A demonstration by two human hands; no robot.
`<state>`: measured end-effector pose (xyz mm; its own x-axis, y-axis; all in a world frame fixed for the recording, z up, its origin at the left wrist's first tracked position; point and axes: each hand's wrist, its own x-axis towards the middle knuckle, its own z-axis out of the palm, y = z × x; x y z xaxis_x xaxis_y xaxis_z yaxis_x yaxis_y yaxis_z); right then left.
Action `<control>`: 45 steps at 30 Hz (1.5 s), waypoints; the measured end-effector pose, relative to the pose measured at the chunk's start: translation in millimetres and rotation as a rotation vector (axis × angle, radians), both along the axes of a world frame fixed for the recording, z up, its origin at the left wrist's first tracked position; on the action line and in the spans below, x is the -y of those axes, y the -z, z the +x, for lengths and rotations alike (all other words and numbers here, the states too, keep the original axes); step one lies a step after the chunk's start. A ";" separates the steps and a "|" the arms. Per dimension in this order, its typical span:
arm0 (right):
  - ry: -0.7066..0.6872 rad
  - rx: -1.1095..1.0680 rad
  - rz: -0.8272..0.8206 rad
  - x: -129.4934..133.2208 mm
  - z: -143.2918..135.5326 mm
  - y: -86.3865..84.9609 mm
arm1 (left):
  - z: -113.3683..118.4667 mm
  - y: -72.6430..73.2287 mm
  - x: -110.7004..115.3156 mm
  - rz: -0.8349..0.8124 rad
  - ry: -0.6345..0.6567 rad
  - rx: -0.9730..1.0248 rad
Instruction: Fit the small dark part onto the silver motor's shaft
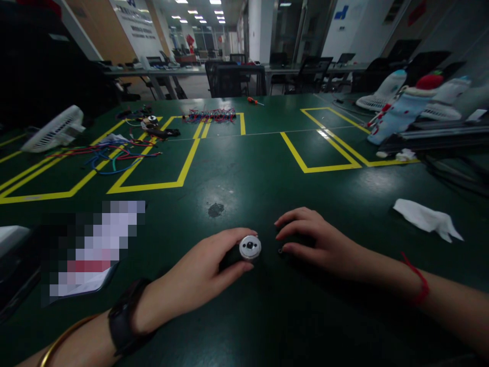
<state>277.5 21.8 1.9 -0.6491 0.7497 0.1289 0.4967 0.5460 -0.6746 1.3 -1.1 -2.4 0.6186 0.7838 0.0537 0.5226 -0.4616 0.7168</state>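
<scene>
Left hand [198,275] curled around a small dark cylinder with a round silver end cap [250,247]; thumb under, index finger over, fingers [239,235] closed on it. The part lies low on the green desk [248,168], cap facing the camera, dark hole in its centre. Black watch [124,318] and a thin gold bangle [63,339] on the left wrist.

Right hand [315,242] just right of the cap, palm down, fingers bent and spread, tips on the desk. Cannot tell if it grips anything; a tiny dark bit [280,250] sits at its fingertips, too small to identify. Red string [418,283] on the right wrist.

Crumpled white tissue [426,218] well right of the right-hand fingers. A dark smudge [216,209] on the desk just beyond the left-hand fingers. Yellow tape boxes [321,153] farther ahead. Far left of the fingers: tangle of coloured wires [114,153] and a white fan [55,130]. Second wire bundle [210,115] and an orange-handled screwdriver [254,101] at the far edge. Far right: white and blue bottle-like items [405,109], blurred.
</scene>
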 end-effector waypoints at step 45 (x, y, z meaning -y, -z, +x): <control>-0.067 -0.019 0.128 0.5 -23.5 -14.4 | 0.0 2.2 0.9 0.020 0.000 0.009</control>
